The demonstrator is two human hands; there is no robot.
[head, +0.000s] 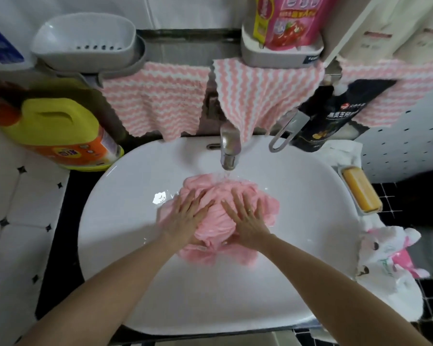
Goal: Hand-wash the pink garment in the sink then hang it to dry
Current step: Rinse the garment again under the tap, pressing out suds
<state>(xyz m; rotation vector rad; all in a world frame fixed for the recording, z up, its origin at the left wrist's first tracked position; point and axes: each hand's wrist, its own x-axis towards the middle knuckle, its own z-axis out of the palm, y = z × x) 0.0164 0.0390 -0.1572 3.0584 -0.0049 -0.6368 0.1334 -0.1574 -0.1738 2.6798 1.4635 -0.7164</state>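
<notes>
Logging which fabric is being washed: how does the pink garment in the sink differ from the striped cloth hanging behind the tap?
The pink garment is plain pink; the striped cloth has pink and white wavy stripes. The garment lies bunched in the sink under running water from the tap; the cloth hangs spread out above it. The left hand and right hand press on the garment; no hand touches the cloth. Both are soft fabric.

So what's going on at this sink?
A person is hand-washing a pink garment in a white sink. The left hand and right hand both press down on the bunched cloth with fingers spread, while the tap runs water onto its far edge. It has not been hung up yet. A soap bar sits at the sink's right edge, and a yellow jug stands to the left.
</notes>
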